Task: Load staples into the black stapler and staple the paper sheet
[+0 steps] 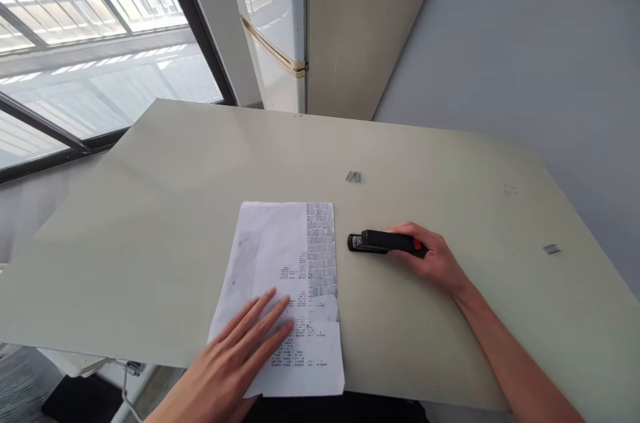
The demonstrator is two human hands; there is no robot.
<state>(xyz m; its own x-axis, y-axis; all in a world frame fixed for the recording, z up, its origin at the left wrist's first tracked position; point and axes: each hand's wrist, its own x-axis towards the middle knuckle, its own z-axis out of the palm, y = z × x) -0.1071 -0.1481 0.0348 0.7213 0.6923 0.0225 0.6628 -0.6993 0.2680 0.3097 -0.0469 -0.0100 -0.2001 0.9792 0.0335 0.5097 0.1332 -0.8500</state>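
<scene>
Printed sheets of paper (280, 230) lie near the front edge of the table, with dense text along their right side. My left hand (245, 343) rests flat on the lower left of the paper, fingers stretched out. To the right of the paper, my right hand (427, 253) grips a black stapler (383, 241) with a red mark near its rear. The stapler's front end points left towards the paper, a small gap apart from it. Whether the stapler touches the table I cannot tell.
Strips of staples (353, 177) lie behind the paper on the pale table (150, 210). Another staple strip (552, 249) is near the right edge. A fridge (280, 23) stands beyond the table, a window (90, 23) at the left, and a wall (525, 43) at the right.
</scene>
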